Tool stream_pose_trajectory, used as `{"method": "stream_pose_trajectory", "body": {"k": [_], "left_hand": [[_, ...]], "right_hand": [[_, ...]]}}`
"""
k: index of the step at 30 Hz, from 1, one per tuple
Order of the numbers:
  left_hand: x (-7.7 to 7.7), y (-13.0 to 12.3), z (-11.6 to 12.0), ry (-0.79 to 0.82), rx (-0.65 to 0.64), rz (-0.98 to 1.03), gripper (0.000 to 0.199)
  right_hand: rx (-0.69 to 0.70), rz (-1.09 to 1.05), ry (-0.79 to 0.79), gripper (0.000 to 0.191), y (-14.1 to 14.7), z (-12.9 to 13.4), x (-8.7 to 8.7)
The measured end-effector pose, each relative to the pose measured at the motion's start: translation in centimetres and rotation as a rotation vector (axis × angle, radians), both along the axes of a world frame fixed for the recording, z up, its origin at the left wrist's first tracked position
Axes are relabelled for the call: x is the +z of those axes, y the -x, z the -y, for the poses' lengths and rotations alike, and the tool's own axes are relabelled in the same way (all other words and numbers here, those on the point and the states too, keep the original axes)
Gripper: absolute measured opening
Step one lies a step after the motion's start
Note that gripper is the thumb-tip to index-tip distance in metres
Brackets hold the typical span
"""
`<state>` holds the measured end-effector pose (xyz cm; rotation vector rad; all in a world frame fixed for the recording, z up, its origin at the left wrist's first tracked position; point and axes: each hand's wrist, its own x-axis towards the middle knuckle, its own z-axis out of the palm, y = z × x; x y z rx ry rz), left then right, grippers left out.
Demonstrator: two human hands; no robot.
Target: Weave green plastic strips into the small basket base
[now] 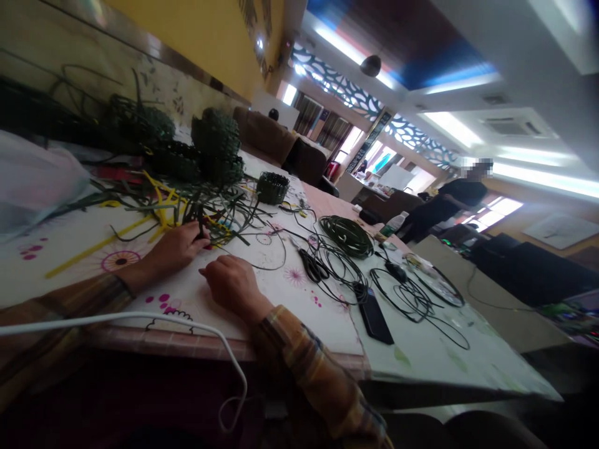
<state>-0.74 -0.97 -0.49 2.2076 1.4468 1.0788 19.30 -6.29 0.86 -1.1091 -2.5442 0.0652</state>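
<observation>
My left hand (178, 247) reaches into a tangle of dark green strips (234, 215), its fingertips closed around one upright strip. Close to its right, my right hand (235, 288) is curled above the white flowered tablecloth (299, 312); what its fingers hold, if anything, is hidden. Yellow strips (163, 206) lie just beyond my left hand. A small dark green woven basket (272, 188) stands past the tangle, with larger dark green woven pieces (216, 140) piled behind.
Coiled dark green cord (345, 236), looped black cables (322, 268) and a black phone (375, 317) lie to the right. A white cable (187, 320) crosses in front of my arms. A plastic bag (37, 181) sits at left. Another person (452, 199) stands far right.
</observation>
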Motion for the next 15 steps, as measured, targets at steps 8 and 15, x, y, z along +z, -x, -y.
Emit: {"method": "stream_pose_trajectory", "body": {"k": [8, 15], "left_hand": [[0.5, 0.0, 0.6, 0.020, -0.019, 0.057, 0.033], [0.3, -0.9, 0.9, 0.041, -0.086, 0.059, 0.030]], "right_hand": [[-0.204, -0.985, 0.803, 0.039, -0.3, -3.3, -2.7], [-0.024, -0.412, 0.216, 0.025, -0.1, -1.9, -1.9]]}}
